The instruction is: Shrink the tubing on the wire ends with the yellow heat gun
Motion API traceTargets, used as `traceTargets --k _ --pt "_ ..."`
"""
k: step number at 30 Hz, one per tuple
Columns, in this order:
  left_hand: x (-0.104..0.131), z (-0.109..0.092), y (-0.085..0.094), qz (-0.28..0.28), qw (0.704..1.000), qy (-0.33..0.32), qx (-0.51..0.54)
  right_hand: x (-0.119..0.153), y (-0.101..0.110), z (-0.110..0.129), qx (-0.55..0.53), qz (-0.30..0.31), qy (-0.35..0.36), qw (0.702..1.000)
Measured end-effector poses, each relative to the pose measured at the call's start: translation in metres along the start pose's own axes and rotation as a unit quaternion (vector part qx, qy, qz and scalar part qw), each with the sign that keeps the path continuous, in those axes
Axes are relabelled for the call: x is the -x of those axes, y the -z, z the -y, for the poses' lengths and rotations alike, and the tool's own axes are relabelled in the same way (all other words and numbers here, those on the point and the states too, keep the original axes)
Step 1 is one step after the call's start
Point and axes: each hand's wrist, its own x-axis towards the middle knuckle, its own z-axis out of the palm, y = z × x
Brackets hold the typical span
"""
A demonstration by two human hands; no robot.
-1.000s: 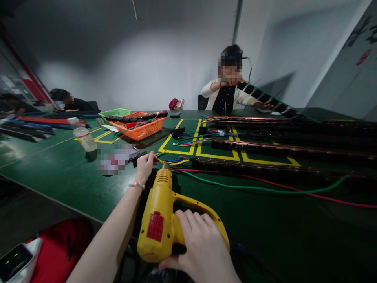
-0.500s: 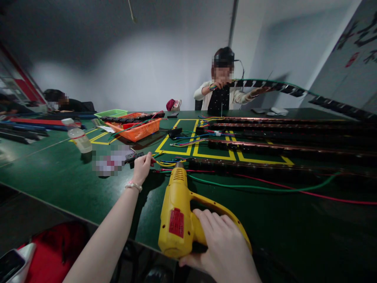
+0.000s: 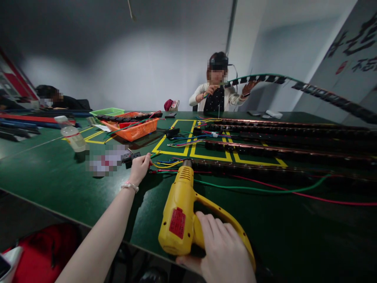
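Note:
My right hand (image 3: pixel 225 243) is wrapped round the handle of a yellow heat gun (image 3: pixel 179 212). Its metal nozzle (image 3: pixel 187 162) points away from me, at the left end of the nearest long black wrapped bundle (image 3: pixel 250 167). Coloured wires (image 3: pixel 167 164), yellow, blue and red, come out of that end. My left hand (image 3: pixel 140 169), with a bracelet at the wrist, is closed in a pinch at the tips of these wires. Exactly which wires lie between the fingers is hidden. A small black part (image 3: pixel 129 159) lies just beyond the left hand.
More long bundles (image 3: pixel 265 147) lie across the green table (image 3: pixel 103 204). A loose green wire (image 3: pixel 265 189) curves along its right side. An orange basket (image 3: pixel 138 131), a green basket (image 3: pixel 107 111) and a bottle (image 3: pixel 72 135) stand to the left. Opposite, a person (image 3: pixel 216 94) holds up a bent black strip (image 3: pixel 265 78).
The heat gun's nozzle has shifted slightly right along the bundle's end. My left hand keeps its pinch at the wires. The person opposite has moved a hand along the raised strip.

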Motion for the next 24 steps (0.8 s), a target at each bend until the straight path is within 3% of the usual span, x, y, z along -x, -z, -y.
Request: traceTargets --k 24 --pt "0.0 0.001 -0.001 0.011 0.999 -0.014 -0.031 -0.021 -0.027 0.057 -0.043 -0.073 0.034 0.996"
